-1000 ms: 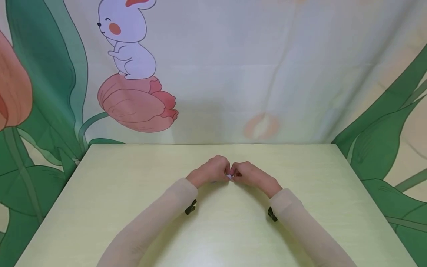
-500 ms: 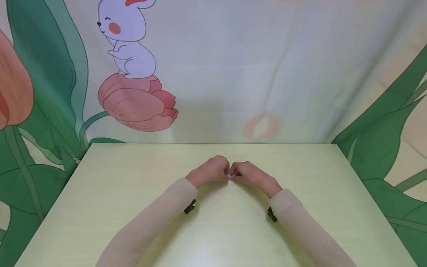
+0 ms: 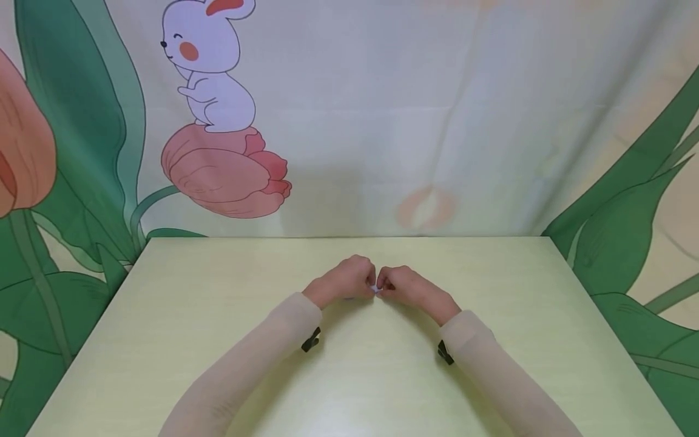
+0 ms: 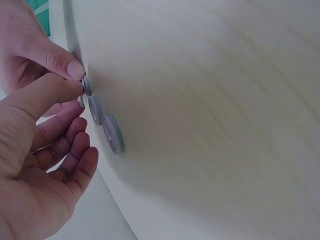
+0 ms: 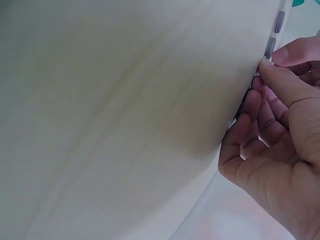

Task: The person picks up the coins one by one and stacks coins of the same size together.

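My left hand point(image 3: 349, 279) and right hand point(image 3: 406, 284) meet fingertip to fingertip over the middle of the table. Between them shows a small pale-violet piece point(image 3: 375, 289). In the left wrist view it looks like a small grey-violet disc point(image 4: 86, 85), pinched by both hands, its far side hidden by fingers. Two more round, ringed discs, a middle one point(image 4: 95, 110) and a larger one point(image 4: 113, 134), follow it in a row along the tabletop beside my left hand. From the right wrist, two grey discs point(image 5: 279, 22) appear edge-on beyond the right hand's fingertips.
The pale yellow-green table point(image 3: 218, 315) reaches back to a hanging cloth point(image 3: 349, 121) printed with a rabbit, tulips and leaves. Black clip-like mounts point(image 3: 311, 340) sit under both wrists, below light sleeves point(image 3: 251, 358).
Both hands stay together at the same spot, with only slight finger shifts around the small piece. The head view has tilted very slightly.
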Tool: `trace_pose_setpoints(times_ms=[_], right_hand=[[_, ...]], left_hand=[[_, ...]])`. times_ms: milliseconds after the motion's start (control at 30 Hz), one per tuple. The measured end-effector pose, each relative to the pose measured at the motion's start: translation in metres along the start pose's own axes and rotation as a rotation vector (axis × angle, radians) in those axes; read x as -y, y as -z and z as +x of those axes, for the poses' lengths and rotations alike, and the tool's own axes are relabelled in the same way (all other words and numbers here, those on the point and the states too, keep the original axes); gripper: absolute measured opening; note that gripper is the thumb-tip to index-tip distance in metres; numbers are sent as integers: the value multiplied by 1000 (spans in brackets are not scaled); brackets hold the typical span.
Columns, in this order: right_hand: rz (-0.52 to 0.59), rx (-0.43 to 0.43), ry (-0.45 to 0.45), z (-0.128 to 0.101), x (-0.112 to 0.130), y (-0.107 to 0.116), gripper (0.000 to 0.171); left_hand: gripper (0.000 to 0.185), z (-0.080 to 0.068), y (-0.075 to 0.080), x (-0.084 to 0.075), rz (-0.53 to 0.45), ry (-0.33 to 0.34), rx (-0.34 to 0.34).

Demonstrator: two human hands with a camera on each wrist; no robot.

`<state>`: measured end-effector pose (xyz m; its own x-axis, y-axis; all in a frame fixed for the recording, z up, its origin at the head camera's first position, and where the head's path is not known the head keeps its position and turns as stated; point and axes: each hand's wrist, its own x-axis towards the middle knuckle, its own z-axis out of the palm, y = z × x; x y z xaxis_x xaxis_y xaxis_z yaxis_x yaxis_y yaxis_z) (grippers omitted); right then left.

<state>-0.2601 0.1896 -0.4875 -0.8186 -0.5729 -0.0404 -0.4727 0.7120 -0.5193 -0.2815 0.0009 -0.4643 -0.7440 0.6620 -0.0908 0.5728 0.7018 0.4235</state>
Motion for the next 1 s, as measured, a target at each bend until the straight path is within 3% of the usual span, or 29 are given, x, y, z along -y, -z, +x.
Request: trace_pose_setpoints(times_ms=[367, 767, 1000], right_hand=[[-22, -7, -25, 0, 1, 2, 11], [6, 11, -59, 2, 8, 6, 12], [23, 16, -129, 3, 11, 8, 12]], left_hand=[[7, 3, -4, -1, -29, -5, -3], [9, 4, -2, 10, -92, 0, 20], [8, 2, 0, 6, -88, -24, 26]])
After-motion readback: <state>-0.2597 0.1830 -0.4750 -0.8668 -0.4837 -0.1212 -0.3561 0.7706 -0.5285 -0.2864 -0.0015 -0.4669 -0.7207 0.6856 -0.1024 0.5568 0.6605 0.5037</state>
